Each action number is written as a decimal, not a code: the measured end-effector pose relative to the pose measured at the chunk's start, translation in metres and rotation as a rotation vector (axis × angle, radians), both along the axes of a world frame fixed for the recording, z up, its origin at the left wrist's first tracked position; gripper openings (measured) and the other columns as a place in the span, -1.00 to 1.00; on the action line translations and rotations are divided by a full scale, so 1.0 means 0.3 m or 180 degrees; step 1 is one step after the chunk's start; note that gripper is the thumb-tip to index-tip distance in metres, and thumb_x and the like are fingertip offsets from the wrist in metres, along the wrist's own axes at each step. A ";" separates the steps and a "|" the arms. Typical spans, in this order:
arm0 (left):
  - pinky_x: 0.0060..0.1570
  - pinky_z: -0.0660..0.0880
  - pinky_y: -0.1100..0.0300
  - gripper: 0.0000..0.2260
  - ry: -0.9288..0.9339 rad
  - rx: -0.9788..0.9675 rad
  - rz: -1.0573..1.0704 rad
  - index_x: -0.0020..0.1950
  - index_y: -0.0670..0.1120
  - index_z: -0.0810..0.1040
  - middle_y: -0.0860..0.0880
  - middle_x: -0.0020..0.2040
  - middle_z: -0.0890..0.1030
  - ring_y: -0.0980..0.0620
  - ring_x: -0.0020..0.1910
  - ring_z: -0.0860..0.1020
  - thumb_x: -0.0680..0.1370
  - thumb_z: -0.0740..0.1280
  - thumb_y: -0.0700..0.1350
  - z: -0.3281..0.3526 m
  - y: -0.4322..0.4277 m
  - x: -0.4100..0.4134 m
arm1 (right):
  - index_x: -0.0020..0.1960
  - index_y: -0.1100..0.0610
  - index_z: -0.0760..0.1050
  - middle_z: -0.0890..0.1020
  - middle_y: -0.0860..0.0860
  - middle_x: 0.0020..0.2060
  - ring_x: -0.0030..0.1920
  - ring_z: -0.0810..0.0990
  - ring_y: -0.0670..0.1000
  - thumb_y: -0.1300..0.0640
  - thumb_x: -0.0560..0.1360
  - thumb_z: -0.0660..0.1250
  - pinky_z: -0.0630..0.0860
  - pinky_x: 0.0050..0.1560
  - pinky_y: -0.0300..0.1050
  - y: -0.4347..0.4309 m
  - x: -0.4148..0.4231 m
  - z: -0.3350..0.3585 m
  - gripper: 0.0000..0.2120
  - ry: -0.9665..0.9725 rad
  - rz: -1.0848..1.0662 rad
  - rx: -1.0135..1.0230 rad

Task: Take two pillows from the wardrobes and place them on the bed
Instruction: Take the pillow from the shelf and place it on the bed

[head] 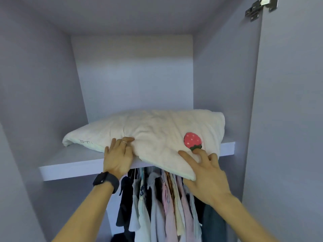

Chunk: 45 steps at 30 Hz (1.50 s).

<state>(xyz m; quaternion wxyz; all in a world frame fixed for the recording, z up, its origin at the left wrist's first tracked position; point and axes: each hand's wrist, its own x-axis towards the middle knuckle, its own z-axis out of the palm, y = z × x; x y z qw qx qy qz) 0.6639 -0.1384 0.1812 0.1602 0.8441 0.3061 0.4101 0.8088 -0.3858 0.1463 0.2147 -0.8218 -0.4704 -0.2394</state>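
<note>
A cream pillow [153, 130] with a red strawberry patch lies on the upper shelf [70, 165] of the open wardrobe. Its front right corner hangs over the shelf edge. My left hand [118, 154], with a ring and a dark wristwatch, pinches the pillow's front edge near the middle. My right hand [206, 173] is under the overhanging corner, fingers spread and touching the fabric just below the strawberry. Only one pillow is in view.
Several shirts and dark garments [164, 203] hang from a rail under the shelf, right below my hands. The wardrobe's grey side walls close in left and right. The open door [288, 119] with a metal hinge [260, 7] stands at the right.
</note>
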 end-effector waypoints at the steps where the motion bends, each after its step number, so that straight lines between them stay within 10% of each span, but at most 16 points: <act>1: 0.30 0.29 -0.13 -0.58 -0.0131 -0.0139 0.0054 0.16 0.10 0.49 0.05 0.13 0.53 -0.05 0.24 0.40 0.52 -0.08 0.12 0.005 -0.029 -0.029 | 0.46 -0.29 0.23 0.41 -0.06 0.28 0.04 0.36 0.07 -0.23 0.33 0.28 0.48 -0.50 -0.13 -0.012 -0.056 -0.031 -0.30 0.0035 0.0097 0.0054; 5: 0.38 0.31 -0.18 -0.36 -0.0335 -0.1127 0.0311 0.33 0.13 0.37 0.07 0.44 0.28 -0.09 0.43 0.29 0.40 0.17 0.49 0.018 -0.148 -0.100 | 0.46 -0.23 0.29 0.42 -0.03 0.22 0.00 0.43 0.09 -0.28 0.31 0.29 0.54 -0.47 -0.11 -0.006 -0.273 -0.151 -0.28 0.0138 0.0375 -0.0020; 10: 0.34 0.42 -0.18 0.03 -0.0663 -0.2381 0.0001 0.58 0.21 -0.16 -0.03 0.58 0.12 -0.16 0.47 0.30 0.36 0.51 0.27 -0.050 -0.223 -0.155 | 0.44 -0.16 0.34 0.42 -0.01 0.28 0.04 0.47 0.11 -0.14 0.41 0.32 0.49 -0.31 -0.14 0.004 -0.406 -0.225 -0.40 0.0334 0.0858 -0.0185; 18: 0.43 0.32 0.00 -0.05 -0.0888 -0.2062 -0.0114 0.62 0.10 -0.04 0.06 0.56 0.24 -0.07 0.49 0.32 0.44 0.54 0.00 -0.131 -0.191 -0.254 | 0.36 -0.26 0.41 0.38 -0.31 0.24 0.02 0.52 -0.21 -0.15 0.55 0.28 0.53 0.10 -0.16 -0.034 -0.318 -0.055 -0.62 0.1135 0.1374 -0.0113; 27: 0.30 0.38 -0.03 -0.13 -0.0764 -0.2463 -0.0072 0.54 0.29 0.00 -0.09 0.50 0.14 -0.17 0.37 0.34 0.41 0.49 0.03 -0.056 -0.054 -0.320 | 0.57 -0.18 0.12 0.14 -0.03 0.57 0.56 0.03 0.13 -0.44 0.48 0.17 0.10 0.52 0.12 0.189 -0.017 0.250 -0.26 0.1351 0.0102 0.0021; 33: 0.46 0.18 -0.24 -0.20 -0.0681 -0.2097 0.0376 0.52 0.40 -0.07 -0.02 0.61 -0.06 -0.21 0.56 0.07 0.37 0.21 0.52 0.056 0.000 -0.189 | 0.55 -0.34 -0.19 -0.07 -0.02 0.62 0.55 0.13 0.26 -0.66 0.26 0.12 0.17 0.49 0.29 0.357 0.069 0.311 0.01 0.2151 -0.0106 0.0207; 45: 0.37 0.21 -0.28 -0.19 -0.0860 -0.0821 0.1319 0.55 0.35 -0.09 -0.21 0.51 0.19 -0.14 0.54 0.07 0.36 0.12 0.53 -0.129 0.037 -0.025 | 0.48 -0.45 -0.09 0.31 0.06 0.46 0.41 0.33 0.17 -0.57 0.33 0.21 0.25 0.46 0.15 0.404 0.076 0.092 -0.16 0.1866 -0.0227 0.1277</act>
